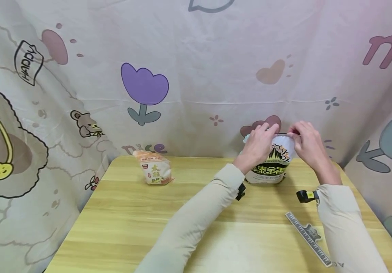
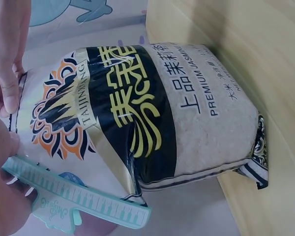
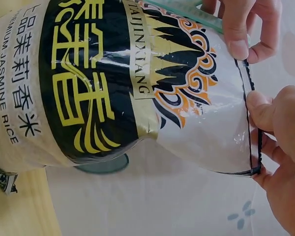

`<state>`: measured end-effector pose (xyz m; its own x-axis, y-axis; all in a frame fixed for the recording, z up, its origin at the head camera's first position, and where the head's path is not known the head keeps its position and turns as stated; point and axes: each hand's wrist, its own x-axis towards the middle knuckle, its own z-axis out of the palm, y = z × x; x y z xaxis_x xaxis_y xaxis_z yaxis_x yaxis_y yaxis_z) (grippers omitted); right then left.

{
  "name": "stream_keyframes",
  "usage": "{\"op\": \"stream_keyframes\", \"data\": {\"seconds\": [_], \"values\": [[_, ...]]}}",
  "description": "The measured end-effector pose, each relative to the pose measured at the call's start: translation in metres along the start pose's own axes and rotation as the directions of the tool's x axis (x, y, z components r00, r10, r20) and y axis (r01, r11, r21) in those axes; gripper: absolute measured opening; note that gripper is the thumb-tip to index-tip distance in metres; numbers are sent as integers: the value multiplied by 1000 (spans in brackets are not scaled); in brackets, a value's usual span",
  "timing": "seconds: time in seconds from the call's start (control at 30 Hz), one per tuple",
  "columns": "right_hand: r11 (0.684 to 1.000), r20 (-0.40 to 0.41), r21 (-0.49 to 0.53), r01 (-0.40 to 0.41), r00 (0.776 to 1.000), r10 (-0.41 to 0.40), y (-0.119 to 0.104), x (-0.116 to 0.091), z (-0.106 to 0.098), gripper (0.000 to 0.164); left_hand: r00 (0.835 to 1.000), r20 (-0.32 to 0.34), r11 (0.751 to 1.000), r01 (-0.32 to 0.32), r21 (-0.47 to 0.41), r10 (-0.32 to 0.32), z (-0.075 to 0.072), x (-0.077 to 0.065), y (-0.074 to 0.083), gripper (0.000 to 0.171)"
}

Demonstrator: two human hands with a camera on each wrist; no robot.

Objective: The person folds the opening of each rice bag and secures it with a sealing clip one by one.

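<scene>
A bag of jasmine rice [image 1: 269, 167] stands upright at the back right of the table, its top edge pulled up flat. My left hand [image 1: 257, 146] pinches that edge with thumb and finger, and a teal bag clip [image 2: 83, 191] with ruler-like markings sits in the same hand, lying along the side of the bag. On the other end of the edge, my right hand [image 1: 308, 142] pinches the black-trimmed seam between thumb and fingers, clearly seen in the right wrist view [image 3: 280, 132]. Rice fills the lower part; the upper part is slack.
A smaller orange and white food bag [image 1: 156, 170] stands at the back left of the wooden table [image 1: 124, 220]. Near my right forearm lies a grey bag clip [image 1: 308, 239]. A printed cloth [image 1: 196, 68] hangs close behind the table and at its sides.
</scene>
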<state>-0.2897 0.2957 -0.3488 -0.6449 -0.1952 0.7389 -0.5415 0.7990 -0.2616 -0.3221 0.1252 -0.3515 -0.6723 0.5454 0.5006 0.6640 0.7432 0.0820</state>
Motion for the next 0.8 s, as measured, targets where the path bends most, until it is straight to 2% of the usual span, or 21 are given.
{"op": "stream_keyframes", "data": {"seconds": [0.17,0.3,0.5,0.8], "values": [[1000,-2,-20,-8,1000,8,11,-4,-13,6,1000,-21,1000,-16,11,16,11,9,13,14],[999,-3,-35,-34,999,34,19,-8,-23,6,999,-38,1000,-11,-15,11,17,16,25,12],[997,9,-50,-51,999,51,28,-12,-37,8,999,-48,1000,-10,-27,8,20,25,41,21],[993,47,-69,-99,994,102,34,-18,-48,7,998,61,996,-4,-92,10,20,28,51,32]]}}
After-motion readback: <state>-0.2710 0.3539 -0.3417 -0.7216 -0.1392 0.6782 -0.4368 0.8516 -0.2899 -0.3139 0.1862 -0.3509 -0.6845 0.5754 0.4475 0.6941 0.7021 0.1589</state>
